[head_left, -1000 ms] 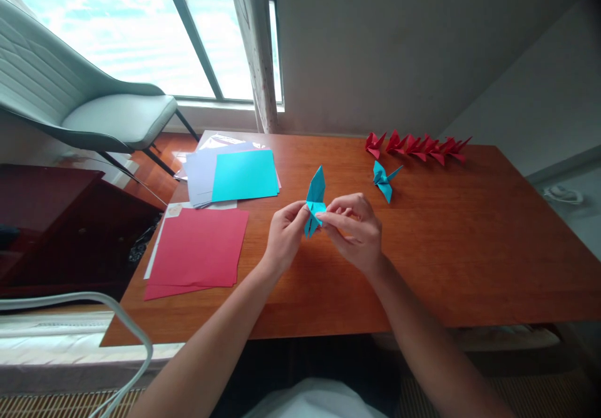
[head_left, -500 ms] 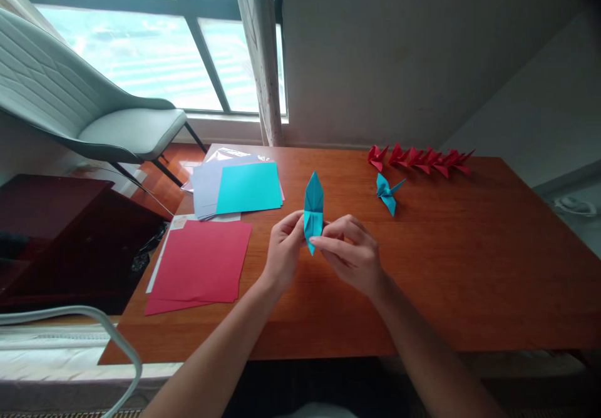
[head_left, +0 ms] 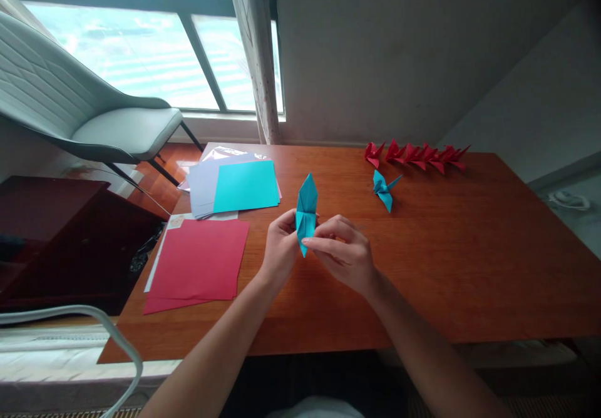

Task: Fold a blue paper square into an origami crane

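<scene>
Between my hands, above the table, a folded piece of blue origami paper (head_left: pixel 307 208) stands upright, narrow and pointed at top and bottom, with a crease across its middle. My left hand (head_left: pixel 280 243) grips its left edge, some of the fingers hidden behind the paper. With thumb and fingers, my right hand (head_left: pixel 345 249) pinches the lower right part near the bottom point. A finished blue paper crane (head_left: pixel 385 191) rests on the table beyond my right hand. Behind it, several red paper cranes (head_left: pixel 416 156) form a row.
On the wooden table (head_left: pixel 451 268), red paper sheets (head_left: pixel 200 261) lie at left, with blue sheets (head_left: pixel 248 185) and pale lilac sheets (head_left: pixel 203 183) behind them. A grey chair (head_left: pixel 126 127) stands by the window. A white curved tube (head_left: pixel 117 336) is at the lower left.
Both hands and the blue folded paper have shifted slightly left in view, and the paper leans a little more. The grip looks the same.
</scene>
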The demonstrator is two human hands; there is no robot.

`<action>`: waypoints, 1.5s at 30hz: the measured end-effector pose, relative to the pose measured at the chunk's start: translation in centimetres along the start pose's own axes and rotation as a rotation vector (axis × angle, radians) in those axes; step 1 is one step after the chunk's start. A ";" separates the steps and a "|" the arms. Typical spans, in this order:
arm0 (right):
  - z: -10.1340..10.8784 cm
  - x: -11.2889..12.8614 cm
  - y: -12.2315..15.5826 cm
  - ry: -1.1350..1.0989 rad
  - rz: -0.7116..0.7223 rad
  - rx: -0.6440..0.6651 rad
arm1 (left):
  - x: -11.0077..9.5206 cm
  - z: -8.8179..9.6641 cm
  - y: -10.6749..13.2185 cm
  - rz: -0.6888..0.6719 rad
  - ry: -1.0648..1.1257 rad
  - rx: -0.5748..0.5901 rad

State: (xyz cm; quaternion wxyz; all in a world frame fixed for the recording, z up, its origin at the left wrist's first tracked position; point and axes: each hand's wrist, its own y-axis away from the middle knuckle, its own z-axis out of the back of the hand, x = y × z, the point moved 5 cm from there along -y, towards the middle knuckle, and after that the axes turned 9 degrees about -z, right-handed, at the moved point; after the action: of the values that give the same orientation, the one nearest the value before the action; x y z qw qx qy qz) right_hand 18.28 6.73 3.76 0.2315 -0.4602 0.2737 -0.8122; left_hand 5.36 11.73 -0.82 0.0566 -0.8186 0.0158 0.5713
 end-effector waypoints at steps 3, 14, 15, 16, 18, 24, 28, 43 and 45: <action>-0.1 0.1 0.0 -0.010 -0.016 -0.002 | 0.0 0.1 0.0 0.004 0.010 -0.010; 0.2 -0.9 -0.7 -0.156 -0.255 0.036 | -0.7 -0.1 -0.1 -0.075 -0.070 0.022; 0.3 -1.1 -0.7 -0.176 -0.294 0.044 | -0.7 -0.1 0.0 -0.075 -0.084 0.034; 0.4 -1.3 -0.7 -0.191 -0.328 0.044 | -0.6 -0.2 0.0 -0.064 -0.084 0.047; 0.5 -1.6 -0.7 -0.195 -0.373 0.023 | -0.3 -0.3 0.1 -0.022 -0.051 0.068; 0.1 -2.0 -0.5 -0.075 -0.311 0.002 | -0.2 -0.7 0.2 -0.006 0.005 0.086; 0.0 -1.6 -0.4 -0.061 -0.207 0.048 | -1.0 -1.1 0.1 -0.074 -0.052 0.106; 1.0 -4.3 -0.5 -0.303 -0.544 -0.067 | -0.7 -2.1 0.6 0.005 -0.040 0.259; 1.0 -4.4 -0.4 -0.337 -0.553 -0.072 | -0.7 -2.2 0.6 -0.015 -0.052 0.279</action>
State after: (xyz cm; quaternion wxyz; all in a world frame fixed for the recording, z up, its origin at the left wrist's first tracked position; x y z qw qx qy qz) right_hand 21.16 9.60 1.71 0.0276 -0.6529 0.1246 -0.7466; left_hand 7.11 10.90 0.50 0.1745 -0.7879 0.0877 0.5840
